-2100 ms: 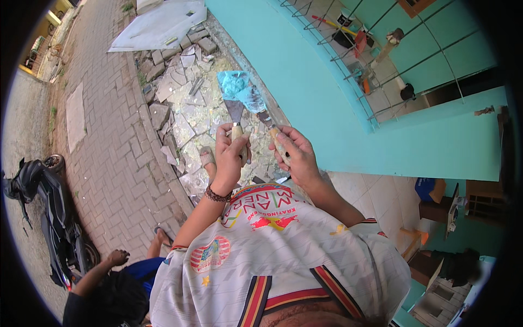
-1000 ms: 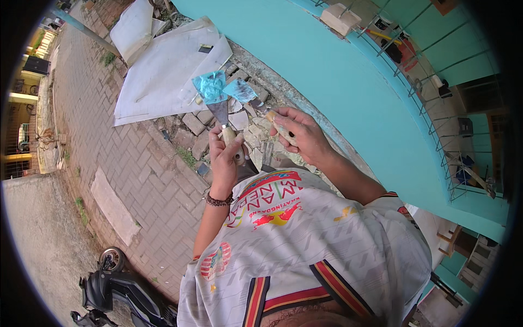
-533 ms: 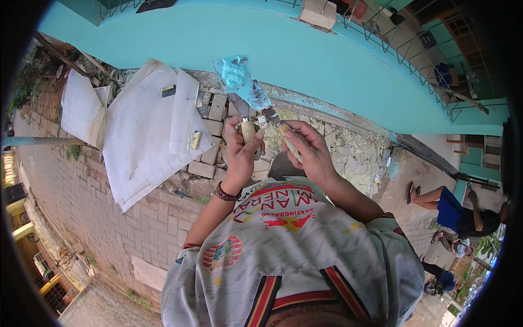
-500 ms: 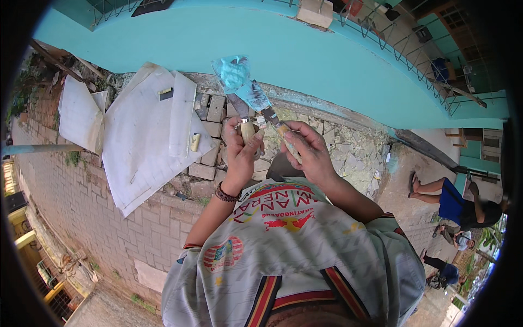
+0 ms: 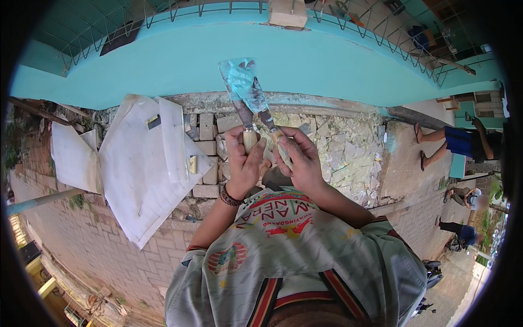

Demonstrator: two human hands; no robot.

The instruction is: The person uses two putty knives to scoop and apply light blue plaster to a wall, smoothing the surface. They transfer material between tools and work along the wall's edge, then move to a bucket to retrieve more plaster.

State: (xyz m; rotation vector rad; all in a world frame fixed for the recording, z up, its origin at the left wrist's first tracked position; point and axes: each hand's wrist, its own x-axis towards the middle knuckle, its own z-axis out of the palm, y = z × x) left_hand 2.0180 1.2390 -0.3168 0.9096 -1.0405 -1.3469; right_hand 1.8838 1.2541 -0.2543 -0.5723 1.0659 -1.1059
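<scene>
Wrapped in the fingers of the left hand (image 5: 243, 163), a flat steel putty knife (image 5: 244, 113) by its short, pale wooden handle (image 5: 250, 140). Pinched between thumb and fingers of the right hand (image 5: 303, 161), a second putty knife (image 5: 266, 117), dark-stained at the neck, likewise wooden-handled.

Out past the fingertips, heaped on the left blade, thick turquoise paste (image 5: 238, 80); more of it smeared over the right blade. Lying almost straight ahead of the left fingers, but ahead and leftward of the right ones, so nearer to the left hand. Leaning only slightly left along the left knife's long axis; slanting more strongly leftward along the right knife's, toward the first blade's right edge. Overlapping there in view; impossible to tell contact from a narrow gap.

Around the left wrist, a dark beaded bracelet (image 5: 230, 197). Beneath and to the right, broken pale tile pieces (image 5: 348, 152) on the ground; to the left, grey rectangular bricks (image 5: 206, 128) and a large white sheet (image 5: 141, 169). Farther ahead, beyond both blades, a smooth turquoise wall (image 5: 348, 71).
</scene>
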